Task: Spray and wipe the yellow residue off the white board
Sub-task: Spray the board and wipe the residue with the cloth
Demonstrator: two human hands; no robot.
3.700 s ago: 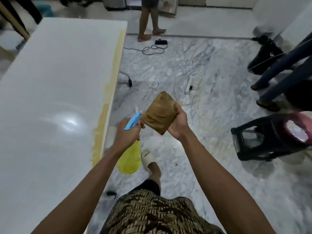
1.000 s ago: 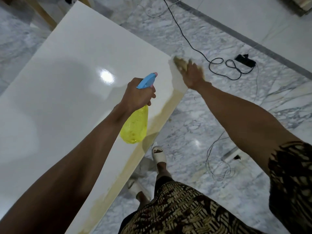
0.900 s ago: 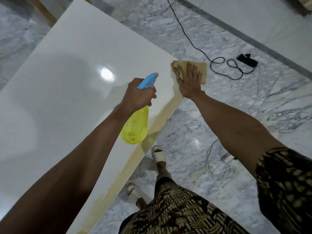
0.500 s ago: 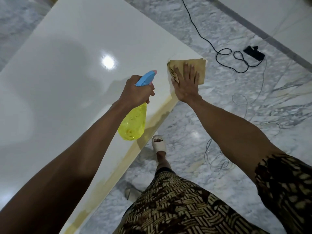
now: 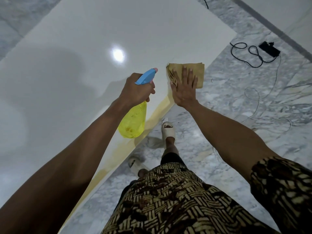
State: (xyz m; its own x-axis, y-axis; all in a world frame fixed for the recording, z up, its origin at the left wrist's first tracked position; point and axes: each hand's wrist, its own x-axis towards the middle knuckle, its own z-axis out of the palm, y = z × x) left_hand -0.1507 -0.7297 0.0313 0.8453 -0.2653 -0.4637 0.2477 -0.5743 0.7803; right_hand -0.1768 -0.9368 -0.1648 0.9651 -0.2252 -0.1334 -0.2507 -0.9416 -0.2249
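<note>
Left hand [image 5: 136, 89] grips the spray bottle [image 5: 135, 114] over the white board [image 5: 84, 56], blue nozzle aimed up-right at the cloth [image 5: 189, 71], yellow body hanging toward the viewer. Right hand [image 5: 184, 89], fingers straight, presses the cloth flat on the board's right edge, at the top of the yellow residue [image 5: 152, 119] strip that runs along that edge. Versus 0.5 s ago, cloth and hand sit slightly further down the strip.

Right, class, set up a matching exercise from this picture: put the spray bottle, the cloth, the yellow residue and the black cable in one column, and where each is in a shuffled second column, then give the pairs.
Column 1
1. spray bottle
2. cloth
3. yellow residue
4. black cable

Column 2
A. in a band along the white board's near edge
B. lying on the marble floor
C. gripped in the left hand
D. pressed flat under the right hand

Pairs: 1-C, 2-D, 3-A, 4-B
</note>
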